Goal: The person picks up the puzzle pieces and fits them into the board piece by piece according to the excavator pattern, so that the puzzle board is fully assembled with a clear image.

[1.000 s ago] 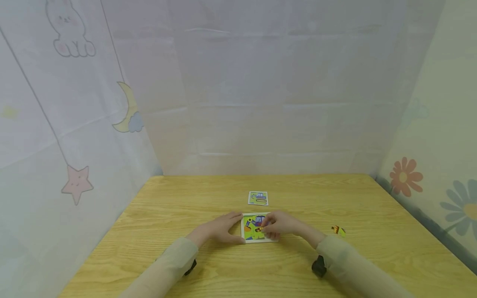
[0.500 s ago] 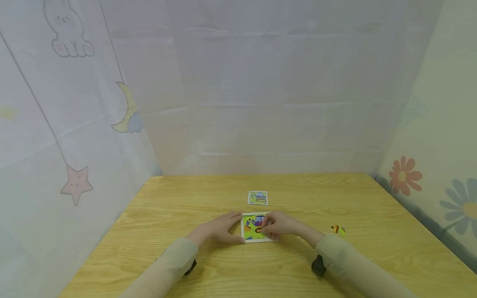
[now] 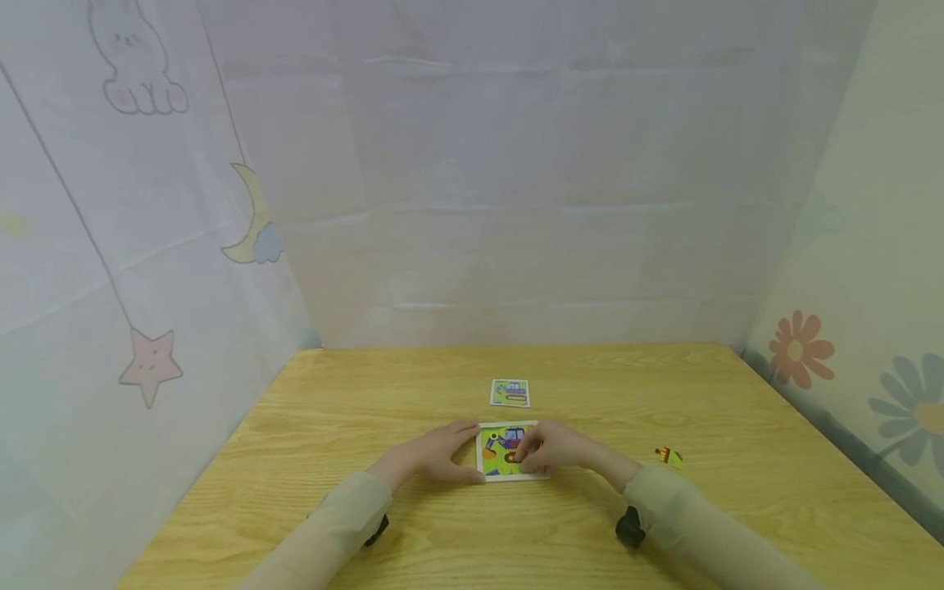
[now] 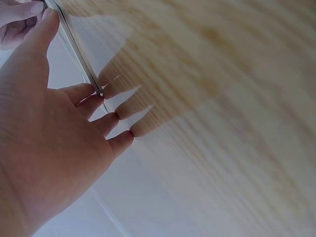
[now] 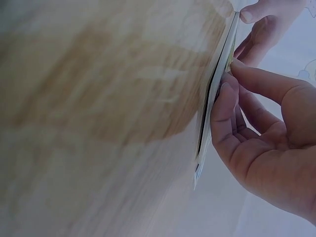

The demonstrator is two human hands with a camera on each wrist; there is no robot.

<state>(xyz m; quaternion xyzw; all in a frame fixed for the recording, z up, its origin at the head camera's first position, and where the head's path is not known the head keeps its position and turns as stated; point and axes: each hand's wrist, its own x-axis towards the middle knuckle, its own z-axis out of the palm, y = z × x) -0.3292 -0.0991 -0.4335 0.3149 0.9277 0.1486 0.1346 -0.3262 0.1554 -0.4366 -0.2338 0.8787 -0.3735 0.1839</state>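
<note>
A white-framed jigsaw puzzle tray (image 3: pixel 496 467) with a digger picture on green lies on the table, its right side partly covered. My left hand (image 3: pixel 442 451) spans the tray's left side, thumb at the near corner and fingers at the far one. In the left wrist view, the left hand's (image 4: pixel 64 133) fingers are fairly straight and touch the table beside the frame. Over the tray's right half, my right hand (image 3: pixel 553 447) has curled fingers, with thumb and index pinching a puzzle piece (image 3: pixel 512 458) low against the picture. That piece is mostly hidden by the fingertips.
Beyond the tray lies a square picture card (image 3: pixel 510 392) with a similar digger. A loose puzzle piece (image 3: pixel 669 457), striped red and yellow with green, lies to the right of the right hand. Everything rests on a wooden table (image 3: pixel 369 385); printed cloth hangs around it.
The right fingertips have shifted slightly on the tray, and the puzzle piece has turned and settled against the picture, showing an orange wheel. The left hand has stayed in place.
</note>
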